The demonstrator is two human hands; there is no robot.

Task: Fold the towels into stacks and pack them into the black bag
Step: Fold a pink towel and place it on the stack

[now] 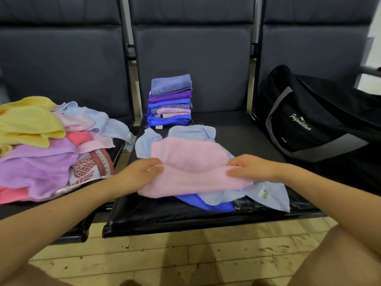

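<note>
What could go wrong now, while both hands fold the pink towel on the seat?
1. The pink towel, held by the left hand and right hand, lies on loose light blue towels; these may get dragged along.
2. Those towels reach the seat front edge and might slip to the floor.
3. The stack looks tall and uneven; a bump could topple it.

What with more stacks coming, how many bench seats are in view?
3. Left seat holds the unfolded towel pile; middle seat, the folded stack and the pink towel pinched by left hand and right hand; right seat, the black bag. More may lie outside the frame.
</note>
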